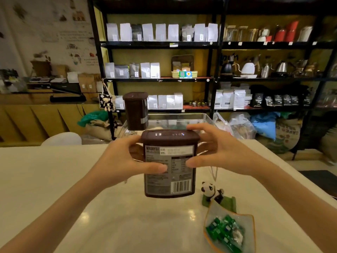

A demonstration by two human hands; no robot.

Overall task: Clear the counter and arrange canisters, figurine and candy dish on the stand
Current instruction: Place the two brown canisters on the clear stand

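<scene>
A brown canister [169, 172] with a white label and barcode hangs in the air above the white counter [54, 179]. My left hand [125, 157] and my right hand [213, 150] grip its two sides near the lid. Behind it a clear stand [204, 119] rises at the counter's far edge, and a second brown canister [135, 110] stands upright on its left part. A panda figurine [212, 193] on a green base sits to the lower right. In front of it lies a glass candy dish [228, 214] holding green wrapped candies.
Black shelving [213, 77] with white bags, kettles and jars fills the wall behind the counter. Sacks and plastic bags [262, 125] lie on the floor below it. A white chair back [62, 138] shows past the counter's left far edge.
</scene>
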